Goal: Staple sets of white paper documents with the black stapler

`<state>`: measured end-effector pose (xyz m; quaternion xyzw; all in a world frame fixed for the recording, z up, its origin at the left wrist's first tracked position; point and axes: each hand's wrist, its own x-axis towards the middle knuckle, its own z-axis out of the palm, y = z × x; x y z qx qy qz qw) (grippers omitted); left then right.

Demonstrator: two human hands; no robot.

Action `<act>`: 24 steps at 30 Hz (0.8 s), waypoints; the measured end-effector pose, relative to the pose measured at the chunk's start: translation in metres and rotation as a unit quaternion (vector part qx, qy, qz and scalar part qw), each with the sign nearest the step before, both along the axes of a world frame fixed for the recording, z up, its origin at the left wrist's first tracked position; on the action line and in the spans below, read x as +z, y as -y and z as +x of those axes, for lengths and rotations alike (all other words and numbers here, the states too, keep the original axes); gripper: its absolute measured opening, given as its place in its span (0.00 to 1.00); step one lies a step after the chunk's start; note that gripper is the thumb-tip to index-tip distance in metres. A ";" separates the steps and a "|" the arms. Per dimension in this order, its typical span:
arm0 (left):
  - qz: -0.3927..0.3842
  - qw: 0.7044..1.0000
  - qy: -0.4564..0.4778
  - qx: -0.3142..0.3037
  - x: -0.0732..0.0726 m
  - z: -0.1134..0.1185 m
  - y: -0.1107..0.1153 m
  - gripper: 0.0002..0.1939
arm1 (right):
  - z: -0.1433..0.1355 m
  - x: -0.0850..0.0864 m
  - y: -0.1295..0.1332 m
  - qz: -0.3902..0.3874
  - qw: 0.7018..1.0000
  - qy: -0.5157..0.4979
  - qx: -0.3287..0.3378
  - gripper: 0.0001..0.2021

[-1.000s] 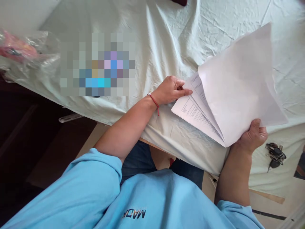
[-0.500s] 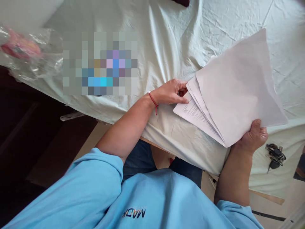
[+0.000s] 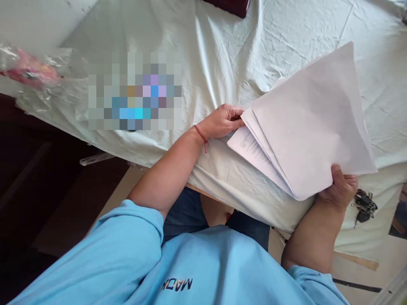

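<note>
A stack of white paper sheets (image 3: 308,123) spreads over the right half of the table, its upper sheets fanned up from a printed page (image 3: 251,148) below. My left hand (image 3: 222,120), with a red cord bracelet at the wrist, pinches the left corner of some sheets between thumb and fingers. At the lower right edge my right hand (image 3: 340,186) is closed on the stack, thumb on top and the other fingers partly hidden. Just right of that hand lies a bunch of keys (image 3: 364,206).
A pale, wrinkled cloth (image 3: 206,55) covers the table. Clear plastic wrapping (image 3: 71,84) with a pink item (image 3: 32,70) lies at the left, beside a blurred-out patch. A dark red object (image 3: 232,6) sits at the far edge. The table's front edge runs before my body.
My left hand has shifted slightly left with the sheet corners, which cover more of the printed page now. The stack's right side has dropped a little. The view has tilted slightly.
</note>
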<state>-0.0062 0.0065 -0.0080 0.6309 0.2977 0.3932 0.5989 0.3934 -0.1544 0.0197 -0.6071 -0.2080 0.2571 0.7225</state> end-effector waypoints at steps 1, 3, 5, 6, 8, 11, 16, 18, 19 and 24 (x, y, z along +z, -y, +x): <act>-0.008 1.000 0.006 -0.007 0.001 -0.001 0.000 0.28 | 0.001 0.001 0.001 0.002 1.000 0.011 0.016 0.27; -0.024 0.999 0.020 -0.023 0.006 -0.003 0.002 0.28 | 0.002 0.002 0.005 -0.005 0.998 0.040 0.051 0.29; -0.043 0.997 0.035 -0.046 0.013 -0.005 0.004 0.28 | 0.002 0.004 0.008 -0.020 0.997 0.042 0.060 0.31; -0.054 0.996 0.042 -0.062 0.016 -0.006 0.005 0.28 | 0.001 0.005 0.010 -0.025 0.997 0.039 0.057 0.32; -0.074 0.992 0.051 -0.085 0.021 -0.007 0.007 0.31 | -0.001 0.007 0.013 -0.029 0.998 0.030 0.049 0.34; -0.083 0.992 0.044 -0.084 0.021 -0.009 0.006 0.32 | -0.004 0.008 0.016 -0.050 0.997 0.015 0.050 0.35; -0.072 0.996 0.009 -0.052 0.018 -0.010 0.003 0.30 | -0.012 0.007 0.008 -0.067 0.997 -0.003 0.038 0.34; -0.071 0.997 0.013 -0.042 0.020 -0.009 0.005 0.30 | -0.015 0.004 0.004 -0.050 0.998 0.003 0.040 0.30; -0.071 0.997 0.016 -0.035 0.021 -0.008 0.006 0.30 | -0.017 0.003 0.003 -0.044 0.998 0.011 0.041 0.29; -0.058 0.998 -0.005 -0.007 0.022 -0.005 0.008 0.24 | -0.025 0.003 -0.002 -0.027 0.998 0.053 0.026 0.25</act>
